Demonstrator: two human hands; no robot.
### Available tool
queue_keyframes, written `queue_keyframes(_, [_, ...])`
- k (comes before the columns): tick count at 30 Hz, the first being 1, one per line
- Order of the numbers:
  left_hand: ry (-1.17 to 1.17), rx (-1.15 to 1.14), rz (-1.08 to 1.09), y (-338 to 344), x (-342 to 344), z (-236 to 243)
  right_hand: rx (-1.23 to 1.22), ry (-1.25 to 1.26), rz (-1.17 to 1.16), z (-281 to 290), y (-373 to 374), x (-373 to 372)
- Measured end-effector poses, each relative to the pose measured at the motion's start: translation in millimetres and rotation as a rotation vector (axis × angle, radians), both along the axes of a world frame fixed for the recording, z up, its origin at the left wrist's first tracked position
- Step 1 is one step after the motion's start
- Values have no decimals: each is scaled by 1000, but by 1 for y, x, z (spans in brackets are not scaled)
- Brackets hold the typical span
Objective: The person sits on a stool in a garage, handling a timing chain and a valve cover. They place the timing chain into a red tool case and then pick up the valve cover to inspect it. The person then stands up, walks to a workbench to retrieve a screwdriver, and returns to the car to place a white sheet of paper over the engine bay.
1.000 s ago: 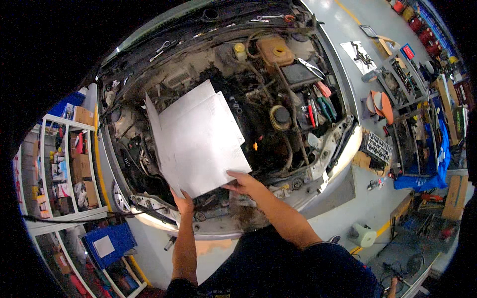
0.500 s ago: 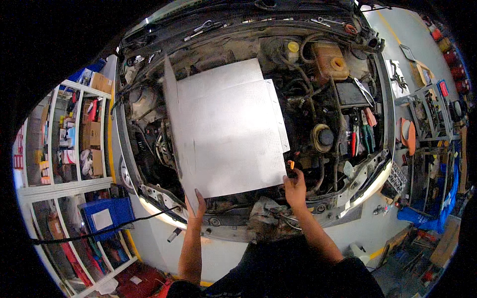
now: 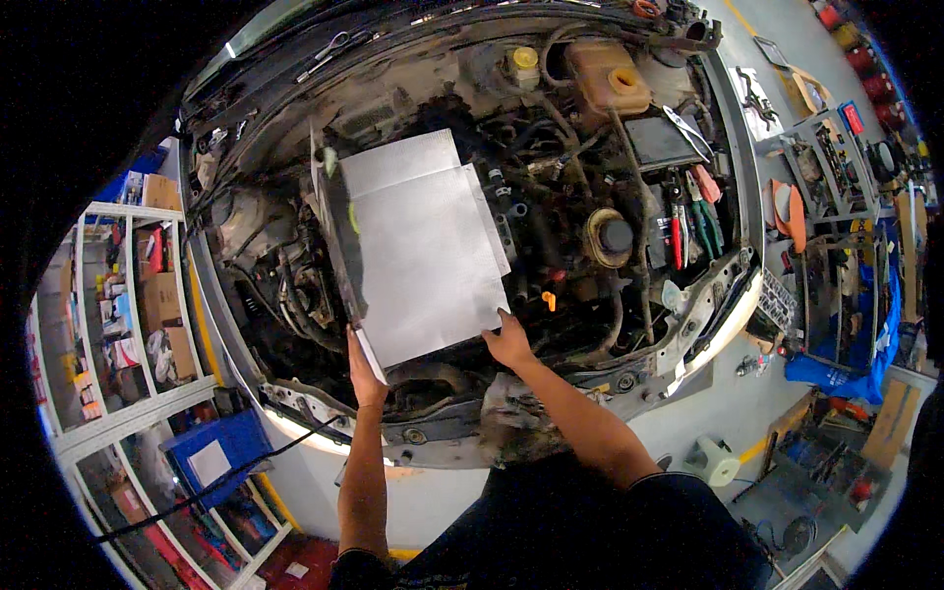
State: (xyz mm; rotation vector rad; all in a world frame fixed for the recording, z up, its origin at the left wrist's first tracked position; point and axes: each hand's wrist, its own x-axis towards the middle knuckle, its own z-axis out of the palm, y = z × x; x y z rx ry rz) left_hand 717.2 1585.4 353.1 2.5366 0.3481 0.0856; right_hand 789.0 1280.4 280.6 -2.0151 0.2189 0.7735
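A large silvery-white sheet, like folded cardboard, is held over the open engine bay of a car. Its left side is folded up as a narrow flap, and a stepped panel edge runs along its right. My left hand grips the near left corner, fingers along the outside of the flap. At the near right corner, my right hand pinches the edge, with the thumb on top. Just right of that hand, an orange dipstick handle stands among the engine parts. The sheet hides the middle of the engine.
Pliers and other hand tools lie at the bay's right, near a black battery. Behind them sits a brown coolant tank. Wrenches rest along the far edge. Shelves stand left; a tool rack stands right.
Both hands have drawn the sheet lower and tilted it, so it looks narrower and more of the engine shows on its right. The view has shifted, and my right hand has moved away from the orange handle.
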Motion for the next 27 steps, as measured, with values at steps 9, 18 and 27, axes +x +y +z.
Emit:
queue_keyframes(9, [81,-338,96,18,-13,-70,-149,-382,332,31,68,64])
queue_keyframes(18, [230,-32,539,34,-27,-97,-469,-268,698,22,97,150])
queue_keyframes(27, [-167,-372,1043,-7,-27,-53,-589,-384,698,7,110,146])
